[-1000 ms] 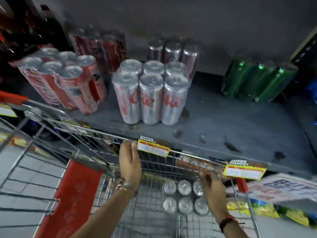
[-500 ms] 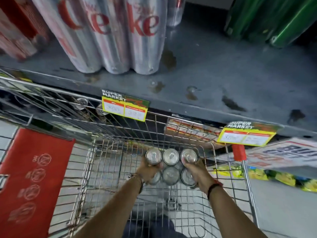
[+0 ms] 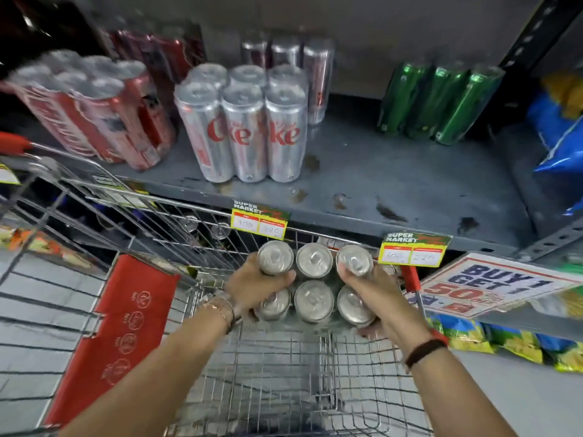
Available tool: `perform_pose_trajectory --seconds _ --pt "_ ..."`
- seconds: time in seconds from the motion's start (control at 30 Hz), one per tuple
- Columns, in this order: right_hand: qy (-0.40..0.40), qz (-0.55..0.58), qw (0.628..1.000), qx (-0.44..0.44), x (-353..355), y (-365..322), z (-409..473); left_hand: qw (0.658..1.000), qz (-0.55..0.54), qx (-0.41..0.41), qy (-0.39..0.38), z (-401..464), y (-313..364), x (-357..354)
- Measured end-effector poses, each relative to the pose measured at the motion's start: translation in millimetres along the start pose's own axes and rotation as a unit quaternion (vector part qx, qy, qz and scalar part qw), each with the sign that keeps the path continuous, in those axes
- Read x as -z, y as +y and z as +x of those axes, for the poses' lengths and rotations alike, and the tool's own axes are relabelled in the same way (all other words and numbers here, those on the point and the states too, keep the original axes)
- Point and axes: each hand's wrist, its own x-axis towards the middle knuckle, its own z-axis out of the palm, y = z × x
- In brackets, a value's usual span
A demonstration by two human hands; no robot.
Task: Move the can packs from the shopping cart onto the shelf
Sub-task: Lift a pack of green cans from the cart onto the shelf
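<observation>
A pack of silver cans (image 3: pixel 314 280), seen from the top, is held above the wire shopping cart (image 3: pixel 284 373) near its front rim. My left hand (image 3: pixel 252 287) grips the pack's left side and my right hand (image 3: pixel 375 298) grips its right side. The grey metal shelf (image 3: pixel 394 184) lies just beyond the cart. On it stand a silver Diet Coke pack (image 3: pixel 246 121), a red can pack (image 3: pixel 91 105) at the left and a green can pack (image 3: pixel 438 102) at the right. More packs stand behind the silver and red ones.
Two yellow price tags (image 3: pixel 260 223) (image 3: pixel 413 250) hang on the shelf's front edge. A "Buy 1 Get 1" sign (image 3: pixel 492 285) and snack bags (image 3: pixel 467 335) sit at the right below the shelf. Blue bags (image 3: pixel 558 137) lie at the shelf's right end. The cart's red flap (image 3: pixel 126 326) is at the left.
Both hands went down into the cart, closed on the sides of the silver can pack and have lifted it up toward the cart's front rim.
</observation>
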Motion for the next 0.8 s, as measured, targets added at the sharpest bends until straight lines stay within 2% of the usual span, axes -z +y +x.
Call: perform_pose_trajectory --seconds 0.1,0.2,0.3,0.4,0.57,0.8 --pt "0.01 -0.028 0.999 0.037 14 -45 -24 0.998 0.047 -0.051 -0.001 -23 42 20" --pt "0.019 -0.044 0.997 0.066 33 -86 -38 0.988 0.067 -0.141 0.005 -37 81 31" --pt "0.031 -0.071 0.993 0.085 58 -121 -40 0.981 0.081 -0.175 0.021 -43 117 34" --pt "0.039 -0.078 0.994 0.063 86 -149 -31 0.977 0.094 -0.188 0.023 -42 153 27" --pt "0.054 -0.092 0.991 0.079 128 -186 1 0.979 0.084 -0.175 0.059 -13 204 -3" --pt "0.07 -0.055 0.995 0.055 157 -178 66 0.967 0.143 -0.183 0.102 59 238 -40"
